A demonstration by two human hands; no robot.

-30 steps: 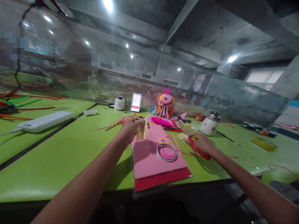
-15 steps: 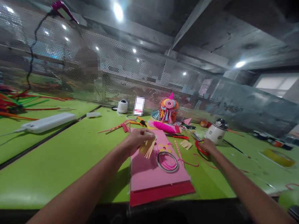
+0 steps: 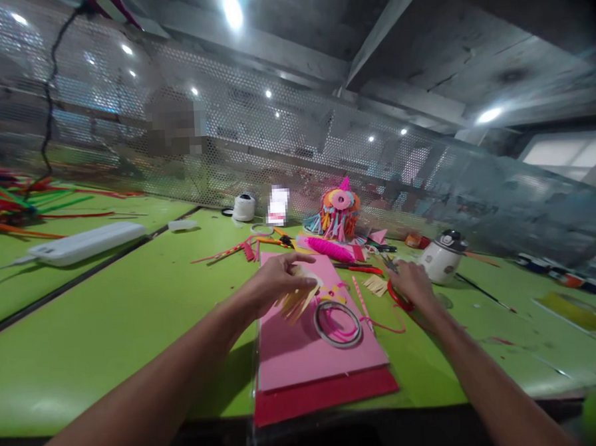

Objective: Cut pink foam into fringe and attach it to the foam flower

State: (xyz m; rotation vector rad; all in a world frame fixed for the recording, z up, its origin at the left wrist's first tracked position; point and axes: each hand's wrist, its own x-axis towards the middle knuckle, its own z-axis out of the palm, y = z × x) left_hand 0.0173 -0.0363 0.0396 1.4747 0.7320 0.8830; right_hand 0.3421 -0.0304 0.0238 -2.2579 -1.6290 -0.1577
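Over the pink paper sheets point(image 3: 299, 353), my left hand point(image 3: 281, 277) pinches a pale yellow strip of fringed paper point(image 3: 296, 303), its cut ends hanging down and blurred. My right hand point(image 3: 415, 282) is closed around scissors with red handles point(image 3: 400, 299), their dark blades pointing away from me. Just left of the scissors lies another fringed yellow piece point(image 3: 376, 285) on the table. A roll of tape point(image 3: 337, 324) rests on the pink sheets, close to a small yellow and pink paper flower point(image 3: 330, 292).
A colourful tasselled paper ornament point(image 3: 338, 211) stands at the back, near a bright pink bundle point(image 3: 329, 248). Beyond my right hand is a white jar with a dark lid point(image 3: 442, 255). A power strip point(image 3: 89, 244) lies left on the green table point(image 3: 181, 289); a perforated screen point(image 3: 253, 139) rises behind.
My left fingers have spread somewhat over the fringed paper, which has shifted and blurred. My right hand has turned slightly with the scissors. The view has shifted a little.
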